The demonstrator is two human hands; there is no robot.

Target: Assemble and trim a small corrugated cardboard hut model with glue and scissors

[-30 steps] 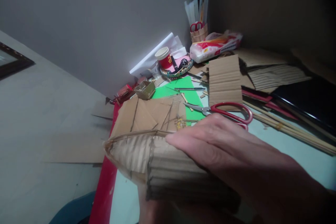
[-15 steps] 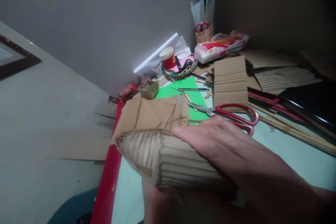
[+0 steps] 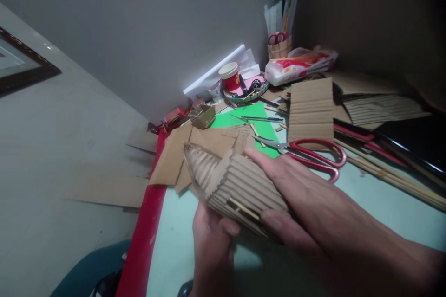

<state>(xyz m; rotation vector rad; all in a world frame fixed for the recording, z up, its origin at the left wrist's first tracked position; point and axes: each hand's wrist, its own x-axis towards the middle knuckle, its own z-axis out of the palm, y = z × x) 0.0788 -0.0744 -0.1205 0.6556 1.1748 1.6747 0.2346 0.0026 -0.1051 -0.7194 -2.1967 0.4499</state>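
A small corrugated-cardboard model house (image 3: 252, 183) with a pointed gable end is held tilted above the table, its ridged side facing up. My right hand (image 3: 306, 190) wraps round its right end, thumb along the lower side and fingers over the top. From below, my left hand (image 3: 214, 236) grips the near left edge; its other fingers are hidden beneath the model. A dark slot with a light strip shows on the ridged side near my right thumb. Just beyond my right hand lie red-handled scissors (image 3: 306, 151), blades pointing left.
Flat cardboard pieces (image 3: 170, 162) and a green sheet (image 3: 261, 123) lie behind the model. A small cardboard box (image 3: 202, 116), a red cup (image 3: 230, 76), a tissue pack (image 3: 301, 67) and bamboo sticks (image 3: 393, 178) are further round. The red table edge (image 3: 139, 241) runs along the left.
The model has turned so its gable end points further up and away, and its slotted side has come into view. My left thumb now shows. The camera view has shifted slightly.
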